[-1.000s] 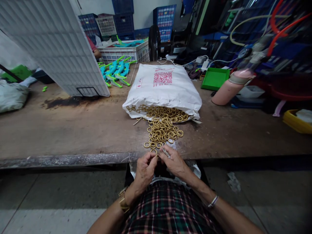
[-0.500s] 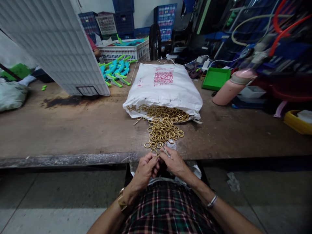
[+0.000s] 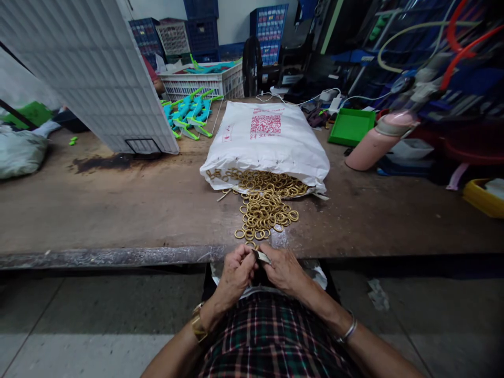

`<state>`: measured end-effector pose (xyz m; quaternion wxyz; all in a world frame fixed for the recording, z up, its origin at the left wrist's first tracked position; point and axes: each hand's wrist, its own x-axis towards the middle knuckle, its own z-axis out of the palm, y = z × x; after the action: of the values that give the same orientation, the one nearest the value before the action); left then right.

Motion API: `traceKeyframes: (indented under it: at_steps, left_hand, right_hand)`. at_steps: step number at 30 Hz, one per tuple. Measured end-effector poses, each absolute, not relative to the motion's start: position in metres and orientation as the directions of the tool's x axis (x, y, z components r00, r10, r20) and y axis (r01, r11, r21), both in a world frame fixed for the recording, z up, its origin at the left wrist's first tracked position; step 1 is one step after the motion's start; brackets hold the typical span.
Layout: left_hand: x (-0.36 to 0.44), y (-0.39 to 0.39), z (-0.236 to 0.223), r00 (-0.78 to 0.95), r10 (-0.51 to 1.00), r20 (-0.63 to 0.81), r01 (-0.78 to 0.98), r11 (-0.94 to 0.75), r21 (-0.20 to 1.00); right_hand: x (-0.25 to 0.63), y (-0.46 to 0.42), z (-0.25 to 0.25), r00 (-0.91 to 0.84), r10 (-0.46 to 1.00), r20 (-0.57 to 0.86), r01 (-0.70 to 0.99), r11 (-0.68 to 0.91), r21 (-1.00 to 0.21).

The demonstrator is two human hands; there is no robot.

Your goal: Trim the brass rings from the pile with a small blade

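Observation:
Both my hands meet at the table's near edge, just below a heap of gold rings [image 3: 265, 207] that spills from a white sack [image 3: 268, 139]. My left hand [image 3: 235, 273] is closed in a pinch, and what it grips is too small to make out. My right hand [image 3: 284, 269] is closed on a small silvery tool [image 3: 262, 256] whose tip points left toward the left fingers. A crinkled plastic bag [image 3: 317, 273] lies under my hands over my lap.
A white slatted panel [image 3: 86, 68] leans on the wooden table [image 3: 98, 210] at left. Teal and green plastic parts [image 3: 189, 113] lie by a white crate [image 3: 200, 84]. A green tray [image 3: 350, 126], a pink bottle [image 3: 374, 140] and a yellow tub [image 3: 484, 197] sit at right.
My hands have drawn slightly toward me, off the rings. The tool in my right hand has turned from pointing up at the rings to lying level between my hands.

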<state>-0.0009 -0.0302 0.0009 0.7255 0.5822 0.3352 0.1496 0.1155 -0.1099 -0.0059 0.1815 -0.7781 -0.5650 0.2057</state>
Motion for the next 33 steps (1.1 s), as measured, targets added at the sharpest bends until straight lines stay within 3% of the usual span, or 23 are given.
traceKeyframes:
  at_steps: [5, 12, 18, 22, 33]
  left_hand:
    - [-0.004, -0.033, -0.004, 0.726, 0.626, -0.285, 0.168, 0.24, 0.956]
    - [-0.02, -0.039, 0.011, 0.787, 0.534, -0.309, 0.086, 0.401, 0.912]
    - [-0.03, -0.015, 0.012, 0.648, 0.635, -0.422, -0.145, 0.646, 0.749]
    - [-0.033, -0.001, 0.004, 0.583, 0.672, -0.457, -0.257, 0.686, 0.681]
    - [-0.034, -0.004, -0.009, 0.655, 0.586, -0.478, -0.228, 0.756, 0.613]
  right_hand:
    - [0.114, -0.109, -0.008, 0.278, 0.949, -0.148, 0.85, -0.315, -0.423]
    - [0.126, -0.11, -0.011, 0.414, 0.898, -0.151, 0.84, -0.44, -0.318]
    - [0.122, -0.105, -0.012, 0.453, 0.888, -0.079, 0.808, -0.446, -0.385]
    - [0.107, -0.097, -0.011, 0.497, 0.865, -0.066, 0.802, -0.487, -0.347]
    - [0.099, -0.08, -0.009, 0.557, 0.825, -0.093, 0.797, -0.563, -0.22]
